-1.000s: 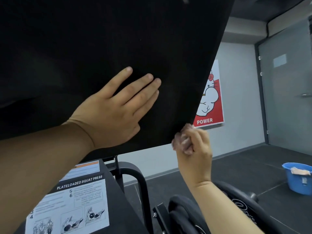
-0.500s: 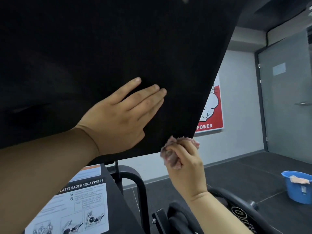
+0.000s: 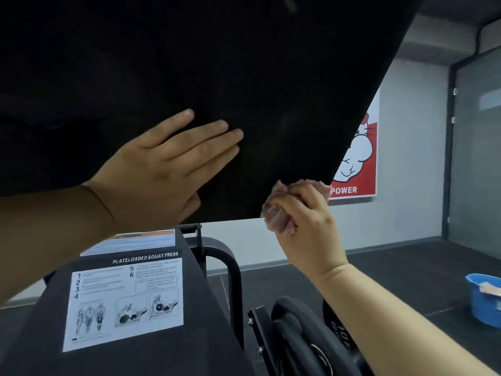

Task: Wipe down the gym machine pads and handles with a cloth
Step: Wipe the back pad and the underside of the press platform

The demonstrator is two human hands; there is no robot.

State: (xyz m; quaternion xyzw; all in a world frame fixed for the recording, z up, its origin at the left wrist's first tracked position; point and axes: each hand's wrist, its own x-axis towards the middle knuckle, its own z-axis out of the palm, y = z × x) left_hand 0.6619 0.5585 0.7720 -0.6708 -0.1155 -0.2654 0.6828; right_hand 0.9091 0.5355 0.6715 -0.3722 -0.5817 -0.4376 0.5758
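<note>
Far right hangs a red POWER poster [image 3: 362, 183], with a blue bucket [image 3: 485, 308] nearer on the floor. Your left hand [image 3: 162, 172] lies flat, fingers straight, on the black pad [image 3: 189, 63] blocking your view; your right hand [image 3: 306, 215] clamps its fingers round the pink cloth [image 3: 276, 217] at the pad's lower corner.

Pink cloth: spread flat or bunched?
Bunched: the pink fluffy cloth is wadded in the right hand, fingers curled round it, at the large black pad's lower edge.
</note>
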